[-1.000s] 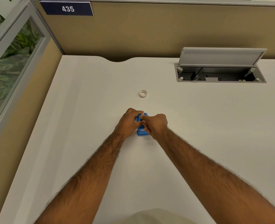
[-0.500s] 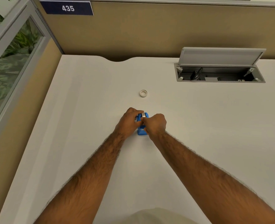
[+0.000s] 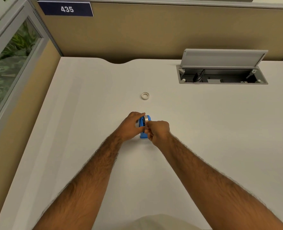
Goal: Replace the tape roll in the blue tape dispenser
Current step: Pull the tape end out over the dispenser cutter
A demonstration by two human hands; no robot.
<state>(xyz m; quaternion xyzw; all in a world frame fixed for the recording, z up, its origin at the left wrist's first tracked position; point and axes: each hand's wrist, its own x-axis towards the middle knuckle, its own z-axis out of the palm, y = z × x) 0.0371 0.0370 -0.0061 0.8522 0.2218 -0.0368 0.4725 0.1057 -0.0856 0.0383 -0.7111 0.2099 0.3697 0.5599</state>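
Blue dispenser (image 3: 143, 130) sits at frame centre on white desk (image 3: 87, 130), between both hands. Left hand (image 3: 130, 126) wraps around its left side, fingers closed on body. Right hand (image 3: 157, 131) curled, fingertips pinched together at dispenser's near right edge; on tape end or not, cannot tell. Roll (image 3: 147, 118) appears seated in far end of dispenser. Small white ring (image 3: 145, 95) lies apart, above centre, likely spent core. Judgement: swap mostly done; threading tape to cutter probably remains.

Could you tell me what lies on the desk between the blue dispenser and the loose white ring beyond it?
Nothing: the head view shows bare desk between dispenser and ring.
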